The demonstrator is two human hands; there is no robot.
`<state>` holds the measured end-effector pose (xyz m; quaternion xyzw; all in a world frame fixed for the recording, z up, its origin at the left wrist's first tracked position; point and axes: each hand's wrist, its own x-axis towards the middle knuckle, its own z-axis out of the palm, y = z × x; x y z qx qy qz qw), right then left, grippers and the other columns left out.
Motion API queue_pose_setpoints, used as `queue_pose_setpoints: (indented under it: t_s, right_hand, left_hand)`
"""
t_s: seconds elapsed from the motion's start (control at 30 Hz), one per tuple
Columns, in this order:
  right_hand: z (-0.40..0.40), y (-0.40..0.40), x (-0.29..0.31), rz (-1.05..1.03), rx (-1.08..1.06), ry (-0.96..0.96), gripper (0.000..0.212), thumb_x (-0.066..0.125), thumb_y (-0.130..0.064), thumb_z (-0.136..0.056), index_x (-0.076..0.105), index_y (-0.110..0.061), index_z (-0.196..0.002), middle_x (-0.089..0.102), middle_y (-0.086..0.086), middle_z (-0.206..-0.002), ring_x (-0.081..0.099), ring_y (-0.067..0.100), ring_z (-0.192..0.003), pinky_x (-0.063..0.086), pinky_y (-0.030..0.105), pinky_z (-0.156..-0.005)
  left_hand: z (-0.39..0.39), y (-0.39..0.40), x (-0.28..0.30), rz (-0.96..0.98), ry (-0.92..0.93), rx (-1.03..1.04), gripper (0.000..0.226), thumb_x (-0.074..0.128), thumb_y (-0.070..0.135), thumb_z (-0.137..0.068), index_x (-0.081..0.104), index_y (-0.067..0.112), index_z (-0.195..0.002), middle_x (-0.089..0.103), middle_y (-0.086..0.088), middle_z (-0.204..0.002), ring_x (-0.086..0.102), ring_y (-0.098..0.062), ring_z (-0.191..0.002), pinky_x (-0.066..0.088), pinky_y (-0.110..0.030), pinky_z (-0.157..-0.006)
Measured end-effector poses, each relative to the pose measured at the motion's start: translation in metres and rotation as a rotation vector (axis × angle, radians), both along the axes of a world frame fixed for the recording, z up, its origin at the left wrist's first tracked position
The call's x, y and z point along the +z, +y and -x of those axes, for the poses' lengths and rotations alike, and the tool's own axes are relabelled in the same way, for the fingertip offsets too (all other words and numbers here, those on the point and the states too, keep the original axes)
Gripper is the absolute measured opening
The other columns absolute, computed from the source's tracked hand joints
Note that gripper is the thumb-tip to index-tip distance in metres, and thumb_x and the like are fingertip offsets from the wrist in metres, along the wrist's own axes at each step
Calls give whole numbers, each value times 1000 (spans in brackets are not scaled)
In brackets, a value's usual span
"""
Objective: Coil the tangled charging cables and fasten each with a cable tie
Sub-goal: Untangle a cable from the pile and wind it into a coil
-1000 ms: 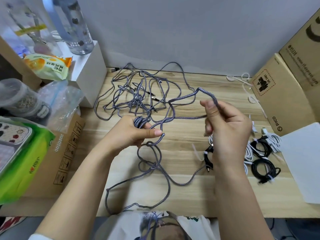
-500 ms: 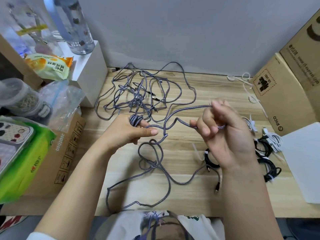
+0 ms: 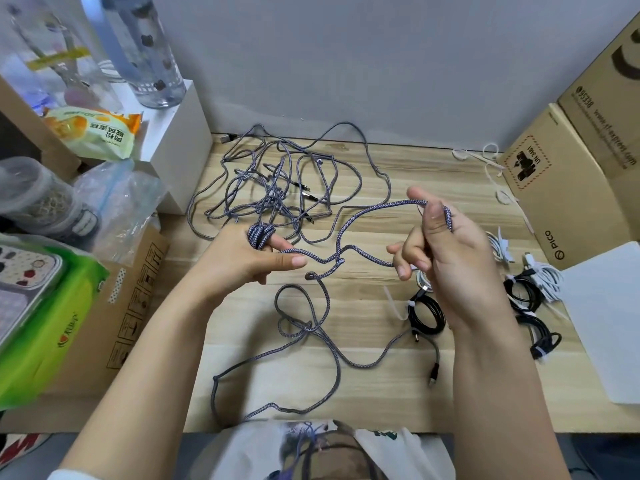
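Wooden worktop point(image 3: 363, 386): braided cable point(image 3: 349, 225) spans sideways from coil-gripping left hand point(image 3: 242, 259) to right hand point(image 3: 446, 244), fingers curled round it.

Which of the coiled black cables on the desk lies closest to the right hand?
The black coil just left of the right hand's wrist, with a white tie; the other black coils lie farther right, by the white bundles.
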<state>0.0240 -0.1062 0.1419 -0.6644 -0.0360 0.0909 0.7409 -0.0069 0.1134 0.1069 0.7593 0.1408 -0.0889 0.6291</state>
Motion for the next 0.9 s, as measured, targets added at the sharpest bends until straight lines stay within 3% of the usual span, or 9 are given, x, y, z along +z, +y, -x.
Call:
queue_pose_setpoints:
  t_s: [0.07, 0.23, 0.33, 0.4, 0.47, 0.53, 0.67, 0.77, 0.9]
  right_hand:
    - [0, 0, -1, 3, -6, -2, 49, 38, -42, -87, 55, -7, -117, 31, -6, -39, 44, 14, -37, 50, 20, -63]
    - [1, -3, 0, -61, 149, -94, 43, 48, -55, -76, 73, -24, -92, 30, -12, -40, 35, 9, -36, 37, 19, -53]
    - [3, -6, 0, -35, 304, -175, 41, 58, -66, -70, 75, -29, -72, 46, -14, -44, 41, 5, -45, 36, 18, -55]
    - [4, -8, -1, 20, 323, -161, 44, 68, -64, -67, 65, -24, -48, 51, -14, -48, 42, 5, -53, 36, 15, -59]
    - [5, -9, -3, 32, 253, -134, 54, 74, -43, -66, 38, -18, -35, 38, -14, -48, 34, 5, -53, 36, 10, -59]
    - [4, -6, -7, 18, 203, -110, 56, 73, -29, -65, 24, -18, -41, 29, -10, -53, 27, 8, -55, 34, 8, -58]
    - [6, 11, -22, 69, 256, -52, 47, 72, -14, -65, 34, -24, -39, 43, -7, -72, 44, 4, -68, 37, 10, -67]
    - [10, 19, -30, 100, 364, 27, 44, 72, -13, -62, 36, -23, -38, 53, -5, -84, 55, 9, -78, 46, 18, -75]
    - [18, 27, -29, 48, 555, 227, 33, 72, -1, -60, 42, -16, -60, 57, 6, -82, 59, 27, -69, 51, 28, -57]
  left_hand:
    - [0, 1, -1, 0, 10, 0, 44, 88, 24, -45, 65, 5, -76, 43, 6, -40, 40, -9, -40, 30, -13, -39]
    - [0, 2, -3, 27, 23, 52, 40, 79, 24, -50, 64, 1, -79, 44, 3, -40, 38, -9, -37, 29, -12, -37]
    - [0, 4, -4, 27, 13, 80, 33, 82, 25, -49, 63, 8, -71, 42, 1, -40, 38, -10, -37, 27, -12, -37]
    - [-1, 8, -5, 40, -11, 106, 27, 86, 25, -51, 65, 14, -64, 38, 1, -42, 38, -11, -39, 25, -15, -39]
    - [-1, 10, -4, 74, -53, 126, 16, 76, 31, -58, 70, 17, -60, 35, 2, -45, 35, -12, -41, 23, -18, -41]
    - [0, 9, -1, 102, -80, 127, 18, 77, 30, -60, 73, 13, -64, 35, 4, -45, 31, -12, -41, 23, -19, -42]
    - [-2, 1, 4, 138, -154, 165, 55, 81, 21, -58, 57, -20, -86, 34, 4, -45, 28, -11, -40, 29, -14, -39]
    - [-4, -7, 12, 139, -183, 216, 37, 80, 26, -55, 61, -2, -68, 38, 4, -42, 32, -9, -37, 29, -12, -37]
    - [-3, -14, 16, 106, -223, 259, 19, 76, 18, -67, 60, 18, -56, 40, 8, -38, 35, -6, -36, 29, -12, -37]
